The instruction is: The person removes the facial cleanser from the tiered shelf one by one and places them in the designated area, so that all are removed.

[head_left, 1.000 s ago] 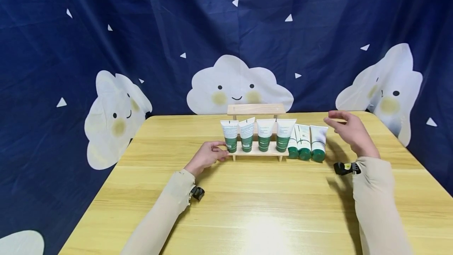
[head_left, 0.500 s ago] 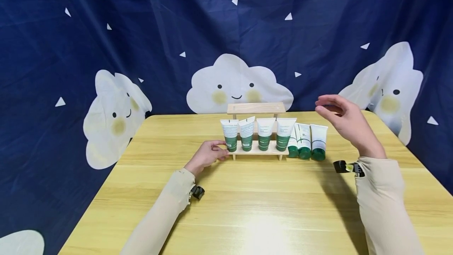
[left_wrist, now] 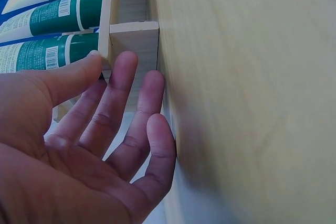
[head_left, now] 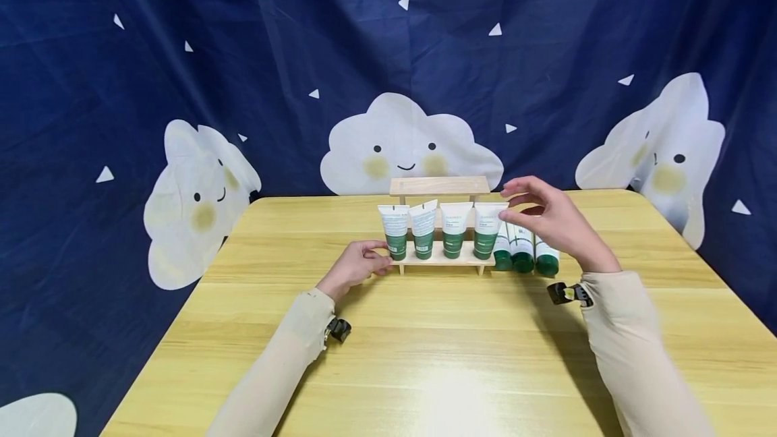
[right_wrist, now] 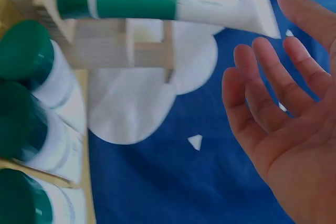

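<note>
A small two-tier wooden rack [head_left: 440, 186] stands on the table. Along its lower shelf, several green-and-white squeeze tubes stand caps down. At the rack's left end my left hand [head_left: 356, 267] holds the shelf edge, its thumb [left_wrist: 79, 77] at the edge near the end tube [left_wrist: 44, 53] and fingers below. My right hand [head_left: 549, 221] is at the crimped top of the rightmost squeeze tube [head_left: 487, 231], thumb and fingers parted around it. A gap shows between those fingers [right_wrist: 268, 72] and the tube end in the right wrist view.
Right of the rack, 3 more squeeze tubes lie side by side, green caps toward me; the outermost tube [head_left: 548, 260] is partly hidden by my right hand. A dark blue cloud-print curtain [head_left: 364, 39] hangs behind the wooden table [head_left: 388, 342].
My right hand first rose above the lying tubes, then moved left and down to the top of the rightmost standing tube. The left hand, rack and tubes stay in place.
</note>
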Available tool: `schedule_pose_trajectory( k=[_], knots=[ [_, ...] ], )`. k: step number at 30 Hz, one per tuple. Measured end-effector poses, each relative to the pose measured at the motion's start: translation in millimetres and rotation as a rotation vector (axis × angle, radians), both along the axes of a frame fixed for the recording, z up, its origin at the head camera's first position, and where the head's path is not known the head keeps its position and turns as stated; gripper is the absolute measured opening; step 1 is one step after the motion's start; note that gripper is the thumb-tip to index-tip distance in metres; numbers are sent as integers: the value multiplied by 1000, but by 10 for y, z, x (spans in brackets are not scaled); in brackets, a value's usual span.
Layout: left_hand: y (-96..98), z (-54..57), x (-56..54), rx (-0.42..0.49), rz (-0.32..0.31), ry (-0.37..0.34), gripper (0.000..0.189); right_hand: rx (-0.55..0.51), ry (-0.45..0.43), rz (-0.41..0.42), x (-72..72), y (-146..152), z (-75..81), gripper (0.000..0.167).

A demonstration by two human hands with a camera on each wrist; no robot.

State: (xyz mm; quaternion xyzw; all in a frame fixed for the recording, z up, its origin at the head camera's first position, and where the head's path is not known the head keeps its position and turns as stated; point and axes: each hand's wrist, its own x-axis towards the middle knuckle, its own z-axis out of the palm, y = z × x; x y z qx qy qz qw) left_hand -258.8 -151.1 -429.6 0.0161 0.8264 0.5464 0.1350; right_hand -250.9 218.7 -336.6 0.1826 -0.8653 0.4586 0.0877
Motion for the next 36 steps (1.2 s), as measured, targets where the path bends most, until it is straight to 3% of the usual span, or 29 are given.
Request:
schedule_pose_trajectory(
  k=[9, 20, 29, 36],
  knots=[
    [0, -2, 8, -2, -8, 14, 36, 55, -43, 61, -81, -89, -166, 42],
    [3, -1, 6, -2, -15, 13, 37, 81, -75, 51, -97, -88, -232, 40],
    [-1, -19, -2, -4, -23, 15, 37, 128, -64, 2, -96, -22, -209, 36],
    [0, -10, 4, 8, -18, 9, 38, 99, -68, -41, -42, 89, -132, 44]
  ],
)
